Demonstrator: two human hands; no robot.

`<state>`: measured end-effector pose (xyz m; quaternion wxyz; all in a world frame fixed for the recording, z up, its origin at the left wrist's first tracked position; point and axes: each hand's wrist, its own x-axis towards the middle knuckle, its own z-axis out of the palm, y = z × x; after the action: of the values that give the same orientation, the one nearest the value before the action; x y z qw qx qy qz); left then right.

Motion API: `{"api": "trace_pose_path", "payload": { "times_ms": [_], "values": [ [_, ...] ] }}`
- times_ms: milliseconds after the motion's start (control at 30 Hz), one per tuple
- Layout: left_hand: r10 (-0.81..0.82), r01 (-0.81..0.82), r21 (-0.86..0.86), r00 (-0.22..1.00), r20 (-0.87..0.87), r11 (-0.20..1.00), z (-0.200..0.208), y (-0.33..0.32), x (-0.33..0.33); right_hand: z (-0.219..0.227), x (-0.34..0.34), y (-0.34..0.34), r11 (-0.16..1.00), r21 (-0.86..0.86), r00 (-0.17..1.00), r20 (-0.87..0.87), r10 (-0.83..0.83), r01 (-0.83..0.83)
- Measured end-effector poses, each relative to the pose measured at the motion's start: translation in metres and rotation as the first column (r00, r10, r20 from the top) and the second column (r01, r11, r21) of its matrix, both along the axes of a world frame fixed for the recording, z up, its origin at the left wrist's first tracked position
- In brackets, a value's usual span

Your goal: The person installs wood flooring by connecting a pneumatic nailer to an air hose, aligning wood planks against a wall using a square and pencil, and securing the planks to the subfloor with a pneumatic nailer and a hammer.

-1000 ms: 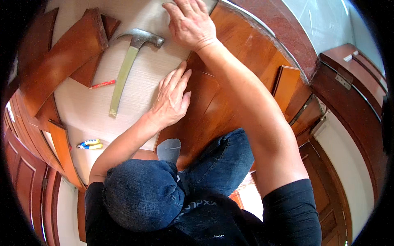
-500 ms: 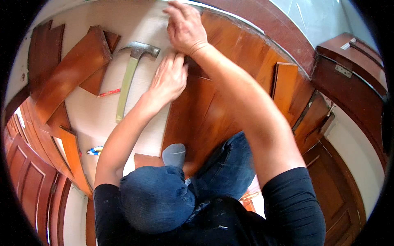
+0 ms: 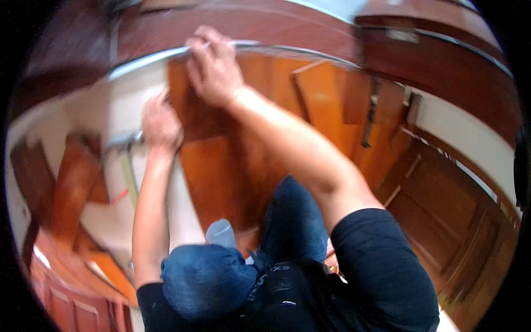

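Note:
At the far end of the wooden floor planks (image 3: 213, 174), my right hand (image 3: 214, 72) rests over the end of a darker plank (image 3: 193, 113), its fingers apart and bent by the pale strip (image 3: 149, 60) along the wall. My left hand (image 3: 162, 123) is beside that plank's left edge. Its fingers point away from me, loosely stretched and somewhat blurred, and nothing shows in them. Left of it lies a hammer (image 3: 128, 171) with a pale green handle, its head partly behind my hand. A red pencil-like stick (image 3: 119, 196) lies near the handle.
Loose reddish-brown boards (image 3: 74, 188) lie piled at the left on the pale underlay (image 3: 185, 207). A short orange board (image 3: 323, 97) lies on the planks at the right. Dark wooden trim (image 3: 238, 25) runs across the far side. A brown door (image 3: 442, 216) stands at the right.
My view has tilted up and turned, so the far trim shows more. My right hand has reached the planks' far end; my left hand has shifted along the plank's left edge, nearer the wall.

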<state>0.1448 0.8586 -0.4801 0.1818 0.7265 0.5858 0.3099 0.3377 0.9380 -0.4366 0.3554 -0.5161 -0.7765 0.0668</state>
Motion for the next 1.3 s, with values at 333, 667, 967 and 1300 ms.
{"api": "trace_pose_path", "payload": {
  "times_ms": [333, 667, 967, 1300],
  "values": [
    [0.028, -0.028, -0.018, 0.999, -0.023, 0.999, 0.000, -0.010, -0.002, 0.044, 0.400, -0.212, 0.461, -0.219, 0.487, 0.623, -0.612, 0.860],
    [-0.132, 0.111, -0.224, 0.988, -0.081, 0.968, 0.010, -0.084, -0.041, -0.001, 0.520, -0.187, 0.376, -0.356, 0.518, 0.589, -0.620, 0.856],
    [-0.124, -0.011, -0.423, 0.949, -0.290, 0.906, 0.083, -0.284, -0.128, 0.018, 0.539, -0.095, 0.312, -0.514, 0.600, 0.642, -0.478, 0.799],
    [0.082, -0.305, -0.604, 0.927, -0.367, 0.736, 0.078, -0.385, -0.170, 0.001, 0.574, -0.101, 0.340, -0.582, 0.641, 0.452, -0.620, 0.739]
  ]
}}
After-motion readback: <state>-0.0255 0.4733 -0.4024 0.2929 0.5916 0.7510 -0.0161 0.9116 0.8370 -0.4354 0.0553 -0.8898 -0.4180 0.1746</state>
